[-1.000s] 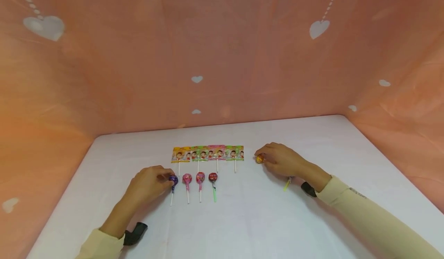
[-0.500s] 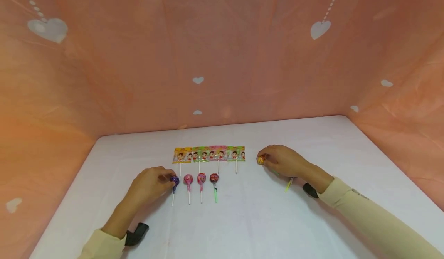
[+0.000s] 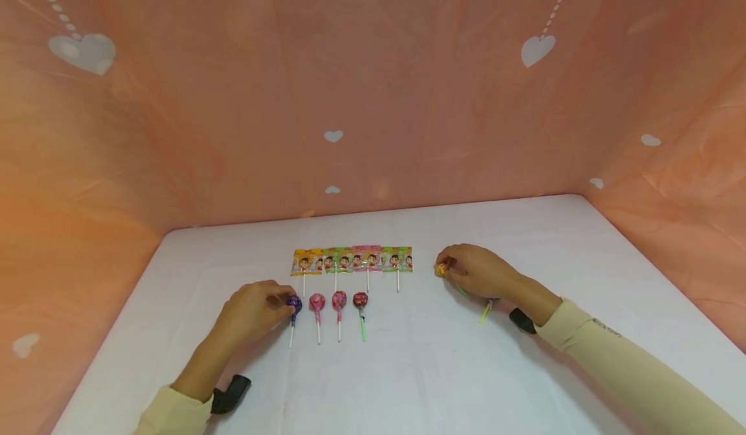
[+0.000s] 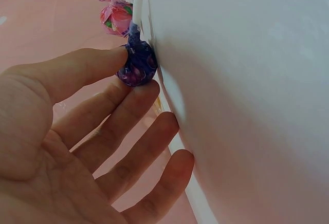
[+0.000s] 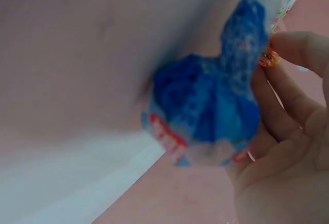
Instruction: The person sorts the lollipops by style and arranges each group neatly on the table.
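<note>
My left hand (image 3: 253, 312) pinches the round head of a purple-wrapped lollipop (image 4: 138, 64) between thumb and fingertips, and its white stick points toward me on the table. The other fingers are spread beside it. Over on the right, my right hand (image 3: 474, 270) pinches an orange-wrapped lollipop (image 3: 441, 268) by its head. A bit of green stick (image 3: 462, 290) shows under that hand. Close to the right wrist camera lies a blue-wrapped lollipop (image 5: 205, 111); the head view shows only its yellow stick (image 3: 486, 312) below the wrist.
Right of the purple one are two pink lollipops (image 3: 317, 301) and a dark red lollipop (image 3: 361, 300) with a green stick. Behind them, several flat-packed lollipops (image 3: 367, 258) form a row. A pink-orange curtain (image 3: 373, 98) with hearts borders the white table (image 3: 379, 390).
My right hand has shifted slightly right with the orange lollipop, and a bit of green stick now shows beneath it. The left hand keeps its pinch on the purple lollipop.
</note>
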`<state>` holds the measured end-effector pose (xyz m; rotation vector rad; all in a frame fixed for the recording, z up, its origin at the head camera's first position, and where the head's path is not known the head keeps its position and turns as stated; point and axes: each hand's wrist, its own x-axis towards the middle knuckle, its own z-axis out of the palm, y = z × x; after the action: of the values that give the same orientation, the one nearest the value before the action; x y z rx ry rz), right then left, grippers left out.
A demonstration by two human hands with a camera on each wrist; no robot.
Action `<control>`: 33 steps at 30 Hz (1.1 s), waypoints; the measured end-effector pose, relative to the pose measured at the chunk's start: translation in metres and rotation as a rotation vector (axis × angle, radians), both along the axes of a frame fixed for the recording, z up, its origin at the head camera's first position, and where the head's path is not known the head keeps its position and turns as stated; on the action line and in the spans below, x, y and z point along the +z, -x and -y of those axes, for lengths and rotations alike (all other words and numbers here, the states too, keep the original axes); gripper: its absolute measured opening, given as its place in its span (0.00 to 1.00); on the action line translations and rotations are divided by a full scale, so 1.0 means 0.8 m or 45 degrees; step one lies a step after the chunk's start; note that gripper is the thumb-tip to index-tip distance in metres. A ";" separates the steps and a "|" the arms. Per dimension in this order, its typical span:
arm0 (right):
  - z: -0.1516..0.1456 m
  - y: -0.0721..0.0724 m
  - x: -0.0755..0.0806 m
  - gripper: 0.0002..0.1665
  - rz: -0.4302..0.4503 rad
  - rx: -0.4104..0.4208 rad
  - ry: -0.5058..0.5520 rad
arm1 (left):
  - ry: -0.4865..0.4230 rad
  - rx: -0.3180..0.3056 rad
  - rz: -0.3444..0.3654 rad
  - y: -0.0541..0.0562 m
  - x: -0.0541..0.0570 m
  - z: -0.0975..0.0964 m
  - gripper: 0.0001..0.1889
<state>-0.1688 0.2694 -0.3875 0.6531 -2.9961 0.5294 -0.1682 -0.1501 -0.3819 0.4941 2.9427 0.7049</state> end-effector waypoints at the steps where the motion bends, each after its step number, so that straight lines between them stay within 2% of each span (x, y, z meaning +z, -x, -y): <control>1: 0.000 0.000 0.000 0.12 -0.009 -0.001 0.001 | 0.001 -0.002 -0.005 0.000 0.000 0.000 0.10; 9: -0.005 -0.006 0.000 0.13 -0.060 -0.030 0.038 | -0.018 -0.015 -0.009 0.001 -0.001 -0.007 0.10; 15: -0.004 -0.007 0.001 0.14 -0.062 -0.017 0.090 | 0.000 0.002 -0.001 0.001 0.000 -0.007 0.10; 33: 0.005 -0.007 0.003 0.11 -0.043 -0.067 0.164 | -0.005 0.031 0.016 -0.004 0.004 -0.003 0.10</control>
<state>-0.1633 0.2655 -0.3852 0.5669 -2.9082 0.6940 -0.1649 -0.1477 -0.3789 0.4527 2.9411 0.7144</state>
